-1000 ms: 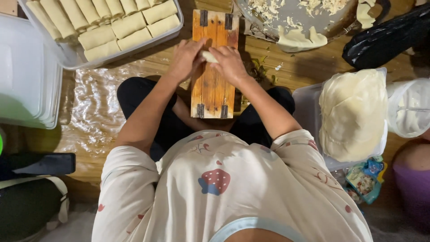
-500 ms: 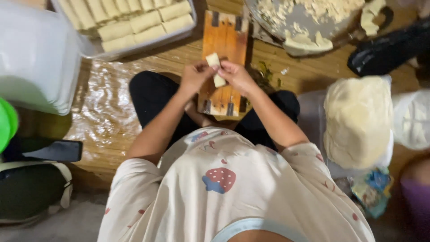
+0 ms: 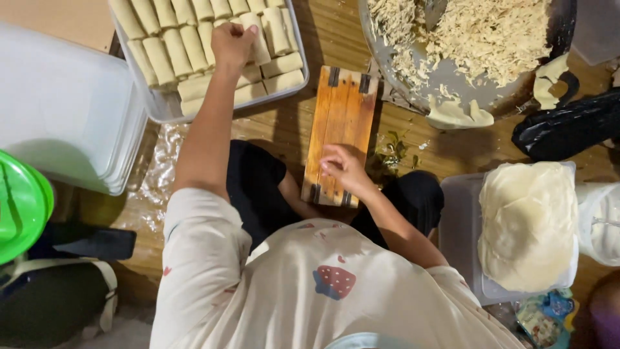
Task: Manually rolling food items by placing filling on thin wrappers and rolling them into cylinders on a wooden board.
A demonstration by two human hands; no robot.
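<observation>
The right hand rests loosely curled, holding nothing, on the near end of the board. Farther off, the left hand has its grip pinched on a roll in the tray.

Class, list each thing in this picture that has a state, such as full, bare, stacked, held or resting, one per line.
Left hand: placing a pale roll into the tray.
Clear plastic tray: nearly full of pale rolls in rows.
Right hand: resting on the board, holding nothing visible.
Wooden board: flat, bare.
Round metal pan: holds shredded filling.
Pale round wrappers: stacked in a container.
</observation>
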